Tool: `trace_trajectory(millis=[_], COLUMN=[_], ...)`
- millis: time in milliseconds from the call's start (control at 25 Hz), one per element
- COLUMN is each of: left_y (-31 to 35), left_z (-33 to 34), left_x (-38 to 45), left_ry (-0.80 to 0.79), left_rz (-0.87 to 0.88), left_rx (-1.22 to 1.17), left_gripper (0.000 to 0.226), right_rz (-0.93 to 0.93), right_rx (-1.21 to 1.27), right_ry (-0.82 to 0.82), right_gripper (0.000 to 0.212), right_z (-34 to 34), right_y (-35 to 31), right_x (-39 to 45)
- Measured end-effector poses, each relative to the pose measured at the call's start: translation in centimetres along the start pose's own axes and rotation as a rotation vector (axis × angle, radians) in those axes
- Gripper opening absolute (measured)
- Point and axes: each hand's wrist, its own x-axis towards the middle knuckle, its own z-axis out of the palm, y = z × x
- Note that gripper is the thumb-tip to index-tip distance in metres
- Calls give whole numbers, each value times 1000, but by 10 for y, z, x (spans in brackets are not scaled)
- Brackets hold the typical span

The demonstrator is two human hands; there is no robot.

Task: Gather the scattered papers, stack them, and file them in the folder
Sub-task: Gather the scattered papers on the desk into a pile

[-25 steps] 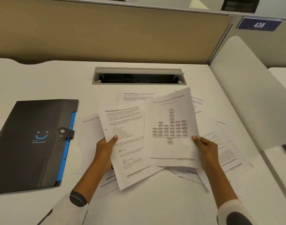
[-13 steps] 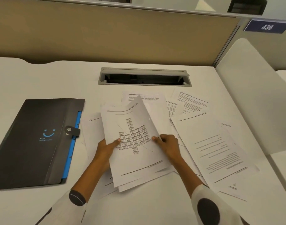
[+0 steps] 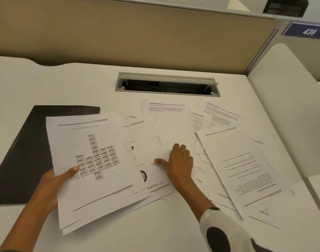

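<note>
Gathering is barely begun: left hand (image 3: 52, 180) pinches a thin stack (image 3: 93, 166) over the closed folder (image 3: 26, 153), thumb on top. Right hand (image 3: 179, 160), fingers curled, presses on loose papers (image 3: 235, 160) scattered across the desk (image 3: 46, 82). Stacking and filing remain.

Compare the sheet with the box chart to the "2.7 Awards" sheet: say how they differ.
The box-chart sheet is gripped at its edge by the left hand; the Awards sheet lies on the desk under the right hand. The chart sheet tops a held bundle and overlaps the Awards sheet, which is partly covered. The first shows a grid of boxes, the second a dark ring graphic. Both are white printed pages, upside down to the camera.
</note>
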Motion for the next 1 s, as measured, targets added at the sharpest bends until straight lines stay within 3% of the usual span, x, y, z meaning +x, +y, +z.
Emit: trace_trajectory(millis=[120,240,320,400,520,680,880,1000], left_y=[-3,-2,-1,-1,-2,-4,-8,-9], left_z=[5,11,12,12,16,32,49,60], left_x=[0,3,4,5,5,3,2,1], left_ry=[-23,-35,-40,-38,-39,-61,-76,-94], left_rz=[-8,-10,-10,-8,-10,-25,-55,-70], left_rx=[-39,-51,-61,-79,-97,-113,-130,-147], left_gripper=[20,17,16,17,17,19,15,16], right_rz=[60,127,164,206,275,315,274,250], right_rx=[195,436,576,690,601,365,499,669], right_ry=[-116,-163,-112,0,147,93,173,301], right_gripper=[72,53,31,22,24,33,11,10], right_z=[0,-5,-11,-19,-27,-25,-27,-43], right_y=[-9,-6,4,20,42,48,52,67], right_x=[1,7,14,23,44,60,61,65])
